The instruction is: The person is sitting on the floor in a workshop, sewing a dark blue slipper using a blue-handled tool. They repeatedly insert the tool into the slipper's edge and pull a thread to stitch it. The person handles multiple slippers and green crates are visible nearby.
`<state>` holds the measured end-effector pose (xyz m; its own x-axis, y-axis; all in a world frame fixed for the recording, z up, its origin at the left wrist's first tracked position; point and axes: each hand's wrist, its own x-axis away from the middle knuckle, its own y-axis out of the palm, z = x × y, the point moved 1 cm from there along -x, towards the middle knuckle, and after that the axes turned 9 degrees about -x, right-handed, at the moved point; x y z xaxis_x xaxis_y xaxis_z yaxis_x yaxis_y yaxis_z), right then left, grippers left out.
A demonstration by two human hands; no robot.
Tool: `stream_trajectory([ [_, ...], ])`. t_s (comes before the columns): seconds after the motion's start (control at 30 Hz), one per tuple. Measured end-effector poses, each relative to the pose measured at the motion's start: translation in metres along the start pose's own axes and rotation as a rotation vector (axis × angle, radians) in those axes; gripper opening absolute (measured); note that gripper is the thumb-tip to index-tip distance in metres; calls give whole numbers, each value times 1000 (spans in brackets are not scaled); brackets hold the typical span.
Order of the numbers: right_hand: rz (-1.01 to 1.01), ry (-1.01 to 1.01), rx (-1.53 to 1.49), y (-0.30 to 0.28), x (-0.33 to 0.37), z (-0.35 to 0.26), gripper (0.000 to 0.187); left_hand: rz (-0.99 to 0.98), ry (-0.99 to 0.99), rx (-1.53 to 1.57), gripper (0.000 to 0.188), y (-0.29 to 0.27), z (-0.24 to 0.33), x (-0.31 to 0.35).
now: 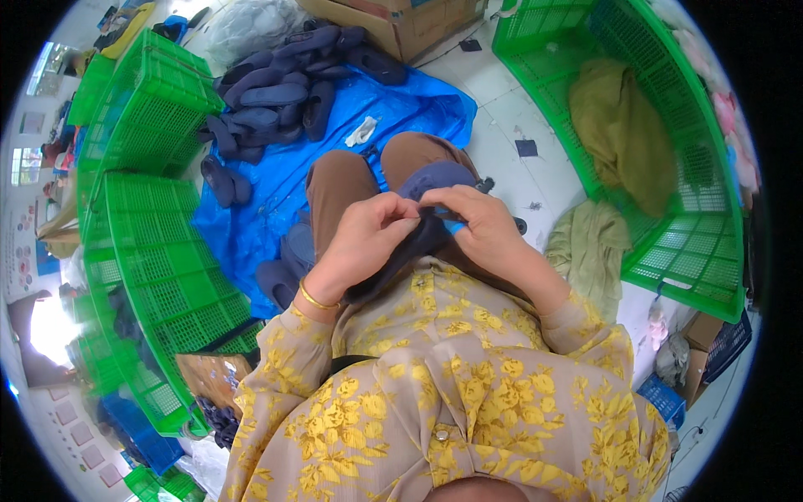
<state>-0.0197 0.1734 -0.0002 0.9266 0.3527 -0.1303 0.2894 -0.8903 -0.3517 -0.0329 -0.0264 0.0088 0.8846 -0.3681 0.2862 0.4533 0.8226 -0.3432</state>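
A navy slipper (438,176) rests on my lap, against my brown-trousered knees. My right hand (489,227) is closed at its near edge, thumb and index finger pinching there. Just beside it, my left hand (361,241) is closed in a pinch, its fingertips almost touching the right ones. Whatever sits between the left fingertips is too small to make out. Under both hands lies something black (400,258), partly hidden by them. A bit of bright blue (452,226) shows by my right fingers.
Navy slippers (276,94) lie heaped on a blue sheet (422,109) ahead, with several more beside my left leg. Green crates (155,209) line the left. Another green crate (535,75) on the right holds olive cloth (619,125). A cardboard box (410,33) stands at the back.
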Motion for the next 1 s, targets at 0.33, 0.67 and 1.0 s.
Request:
stream_trajectory([
  [0.33, 13, -32, 107, 5, -9, 7, 24, -63, -125, 102, 10, 2, -13, -11],
  [0.67, 439, 429, -1204, -14, -19, 34, 9, -92, -262, 666, 8, -8, -20, -8],
  [1.0, 371, 542, -1250, -14, 10, 74, 9, -33, -280, 625, 15, 2, -11, -13],
])
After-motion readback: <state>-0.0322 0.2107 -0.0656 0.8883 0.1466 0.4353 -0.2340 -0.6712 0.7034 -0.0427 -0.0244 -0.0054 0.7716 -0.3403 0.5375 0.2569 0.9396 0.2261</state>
